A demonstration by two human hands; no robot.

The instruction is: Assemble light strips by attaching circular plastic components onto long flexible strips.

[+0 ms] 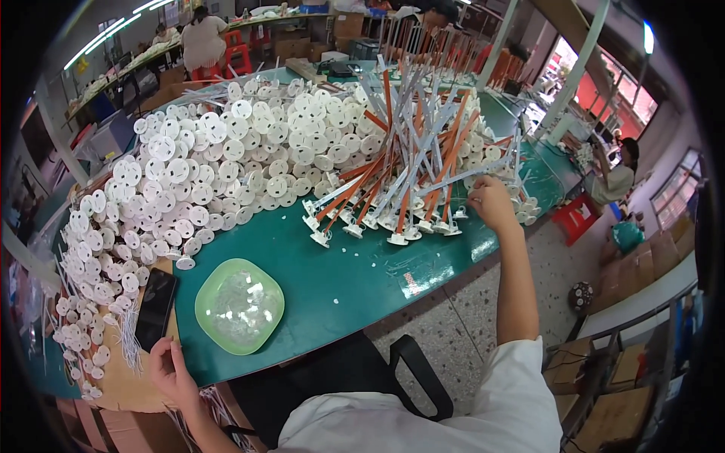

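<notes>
My right hand (492, 202) reaches to the right side of a heap of orange and grey strips (423, 155) with white round bases. Its fingers are curled closed, and what they hold, if anything, is hidden. At the table's near left edge, my left hand (172, 371) holds nothing, its thumb and fingers apart. Just beyond it lies a black phone (155, 304). A light green bowl (202, 306) with small clear pieces inside stands to the right of the phone. White round discs (226, 143) with small dark slots are piled across the far and left parts of the table.
The green table (340, 275) carries a few small white scraps. A black chair (419, 370) with an armrest stands against its near edge. People sit at other tables behind, near red stools (238, 57). Shelves with cardboard boxes (615, 423) stand at the lower right.
</notes>
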